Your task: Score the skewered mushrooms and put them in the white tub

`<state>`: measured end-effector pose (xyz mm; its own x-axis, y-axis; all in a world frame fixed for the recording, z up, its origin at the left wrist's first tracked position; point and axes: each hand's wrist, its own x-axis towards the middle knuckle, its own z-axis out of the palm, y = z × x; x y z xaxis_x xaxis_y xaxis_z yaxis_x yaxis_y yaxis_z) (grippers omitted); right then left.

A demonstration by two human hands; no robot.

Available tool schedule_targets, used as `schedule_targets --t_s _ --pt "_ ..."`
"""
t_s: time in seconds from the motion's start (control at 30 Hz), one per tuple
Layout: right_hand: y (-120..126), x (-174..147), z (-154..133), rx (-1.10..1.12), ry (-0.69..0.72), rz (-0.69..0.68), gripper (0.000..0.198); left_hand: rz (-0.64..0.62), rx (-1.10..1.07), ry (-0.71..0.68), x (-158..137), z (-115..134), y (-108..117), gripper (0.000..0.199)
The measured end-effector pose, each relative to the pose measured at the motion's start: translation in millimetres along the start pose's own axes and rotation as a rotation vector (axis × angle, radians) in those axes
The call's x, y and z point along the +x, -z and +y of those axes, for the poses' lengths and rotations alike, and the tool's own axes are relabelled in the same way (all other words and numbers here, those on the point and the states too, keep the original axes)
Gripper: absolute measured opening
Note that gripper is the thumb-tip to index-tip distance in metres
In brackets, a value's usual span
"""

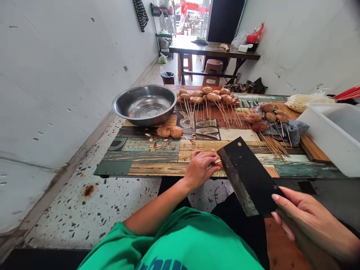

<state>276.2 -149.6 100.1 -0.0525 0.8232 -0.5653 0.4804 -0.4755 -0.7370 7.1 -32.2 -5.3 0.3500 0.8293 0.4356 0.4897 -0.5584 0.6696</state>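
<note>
My left hand [200, 167] is closed around a brown mushroom [219, 162] at the table's near edge, its fingers covering much of the cap. In my right hand [306, 213] is a black cleaver [249, 176], gripped by the handle. The blade is tilted, and its upper end reaches beside the held mushroom; whether it touches I cannot tell. Two loose mushrooms [170, 131] lie left of centre, among small pale and brown trimmings [161, 145]. Farther back, several skewered mushrooms [212, 96] are piled with their sticks pointing toward me.
A steel basin [146, 117] stands at the back left. On the right are more skewered mushrooms [260, 126] on a grey cloth [295, 129], bare bamboo skewers [274, 146], a wooden board [312, 150] and a white plastic tub [334, 138]. A bag of pale noodle-like strands [305, 102] lies behind.
</note>
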Motion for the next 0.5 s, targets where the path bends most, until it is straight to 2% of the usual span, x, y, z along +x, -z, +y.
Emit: schedule_targets --t_s 0.1,0.17,0.27,0.33,0.4,0.5 --pt "5 -1 0 -0.03 -0.006 -0.012 0.054 0.0 -0.008 -0.002 0 0 0 0.02" --pt "3 -11 9 -0.171 0.077 0.088 0.049 -0.002 -0.005 -0.014 0 1 0 0.018" --pt "-11 -30 25 -0.592 0.358 0.408 0.036 -0.004 0.016 -0.032 -2 4 -2 0.018" --pt "-26 -38 32 -0.889 0.585 0.554 0.032 -0.003 0.044 -0.043 -4 8 -5 0.02" --pt "-39 -41 32 -1.11 0.778 0.599 0.032 0.011 0.084 -0.048 -7 12 -8 0.02" --pt "-51 -42 25 -1.314 0.934 0.623 0.034 0.021 0.139 -0.07 -10 14 -10 0.015"
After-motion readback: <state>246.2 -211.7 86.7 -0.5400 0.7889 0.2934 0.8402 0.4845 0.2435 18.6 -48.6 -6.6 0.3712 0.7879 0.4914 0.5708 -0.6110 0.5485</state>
